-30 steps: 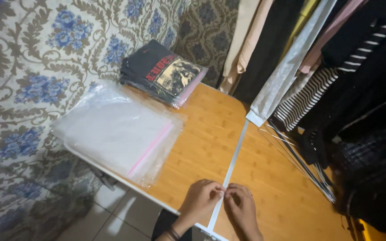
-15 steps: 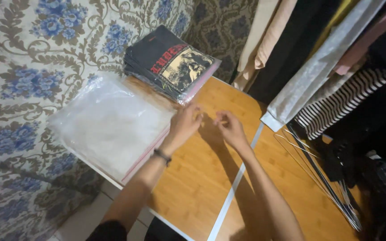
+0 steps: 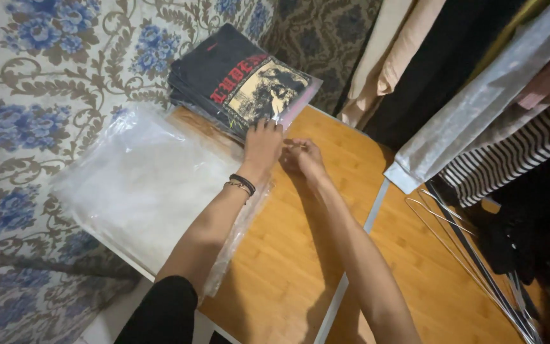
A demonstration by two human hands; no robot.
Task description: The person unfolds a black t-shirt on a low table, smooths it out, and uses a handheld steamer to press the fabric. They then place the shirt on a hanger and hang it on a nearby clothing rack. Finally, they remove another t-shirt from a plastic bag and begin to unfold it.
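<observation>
1. Black folded shirts (image 3: pixel 240 79), sealed in clear bags, sit stacked at the far left corner of your wooden desk (image 3: pixel 300 255); the top one shows a red and cream rectangular print.
2. Your left hand (image 3: pixel 262 143) rests with fingers together at the stack's near edge, touching the top bag.
3. Your right hand (image 3: pixel 300 158) lies just beside it, fingers curled together; whether it pinches anything I cannot tell.
4. Clear empty bags (image 3: pixel 141 185) with a pinkish seal strip lie in a pile under your left forearm, overhanging the desk's left edge.
5. Wire hangers (image 3: pixel 459 236) lie at the right, below hanging clothes (image 3: pixel 517 146).
</observation>
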